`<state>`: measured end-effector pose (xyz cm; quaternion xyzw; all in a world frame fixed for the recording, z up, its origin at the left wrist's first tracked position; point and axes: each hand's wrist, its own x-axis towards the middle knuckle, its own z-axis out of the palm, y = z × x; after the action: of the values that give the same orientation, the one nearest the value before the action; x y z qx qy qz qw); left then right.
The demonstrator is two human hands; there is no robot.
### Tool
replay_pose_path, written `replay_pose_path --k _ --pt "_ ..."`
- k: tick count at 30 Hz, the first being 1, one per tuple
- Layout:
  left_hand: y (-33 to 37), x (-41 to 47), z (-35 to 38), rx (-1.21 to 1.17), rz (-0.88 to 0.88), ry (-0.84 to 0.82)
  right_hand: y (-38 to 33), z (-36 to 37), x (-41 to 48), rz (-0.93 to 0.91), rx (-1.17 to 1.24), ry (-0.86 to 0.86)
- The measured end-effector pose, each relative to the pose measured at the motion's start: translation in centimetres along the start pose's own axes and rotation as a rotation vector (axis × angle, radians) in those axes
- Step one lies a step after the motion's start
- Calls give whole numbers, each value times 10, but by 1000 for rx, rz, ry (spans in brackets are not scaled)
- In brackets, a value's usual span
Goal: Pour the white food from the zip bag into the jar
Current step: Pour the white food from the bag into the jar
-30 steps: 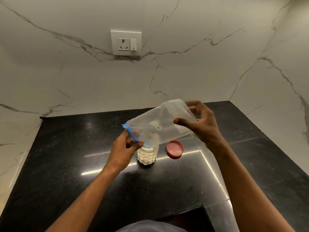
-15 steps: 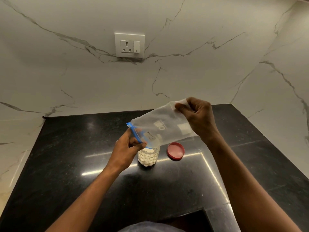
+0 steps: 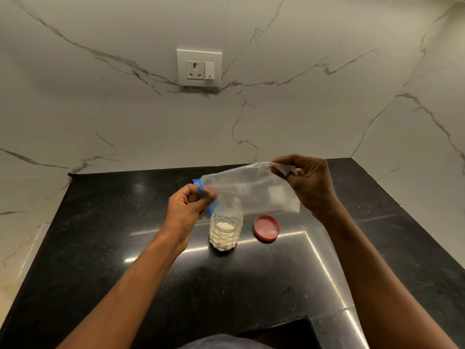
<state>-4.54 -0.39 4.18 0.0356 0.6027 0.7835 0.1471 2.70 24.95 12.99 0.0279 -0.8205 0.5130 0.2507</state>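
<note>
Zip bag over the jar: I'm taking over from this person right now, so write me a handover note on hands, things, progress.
Left hand grips the blue zip edge of the clear plastic zip bag, mouth down over the jar. Right hand pinches the bag's bottom corner, raised higher.
The clear dimpled plastic jar stands upright on the black counter, largely full of white food. The round red lid lies beside it, apart.
Done: lid off, bag looks nearly emptied.
Left: probably shake out any remainder, set bag down.
</note>
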Motion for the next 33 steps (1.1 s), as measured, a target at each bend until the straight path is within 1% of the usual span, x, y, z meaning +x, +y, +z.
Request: replay_pose_path --k 3,5,6,7,9,11,14,16,20,22,24,27,28,32,33 --pt "-6 -1 -1 -24 -11 -4 4 1 -2 14 44 82" --pt "-7 -2 1 5 11 -43 5 1 -4 50 49 165" --pt "-8 -3 2 13 26 -60 5 2 -5 63 38 167" --pt "-9 -4 3 8 34 -65 4 3 -6 73 16 129" --pt "-10 -3 3 -24 31 -48 5 5 -8 98 -39 -14" --pt "-13 0 2 -54 17 -23 9 -2 -11 175 -34 -110" --pt "-16 2 -1 -157 -33 20 26 -21 -20 343 66 -175" --pt "-19 2 -3 -201 -59 39 35 -25 -27 401 67 -170" --pt "-24 4 -6 -241 -94 49 41 -9 -39 285 215 5" --pt "-25 3 -3 -242 -100 45 38 2 -39 240 184 -8" --pt "-24 3 -2 -249 -94 36 37 4 -38 236 155 -6" --pt "-20 2 -3 -262 -59 35 36 -8 -35 249 256 154" --pt "-19 2 -4 -258 -50 34 36 -9 -36 253 260 169" --pt "-19 3 -7 -238 -38 58 41 4 -47 291 178 56" --pt "-18 2 -7 -238 -37 52 42 3 -49 292 184 72"
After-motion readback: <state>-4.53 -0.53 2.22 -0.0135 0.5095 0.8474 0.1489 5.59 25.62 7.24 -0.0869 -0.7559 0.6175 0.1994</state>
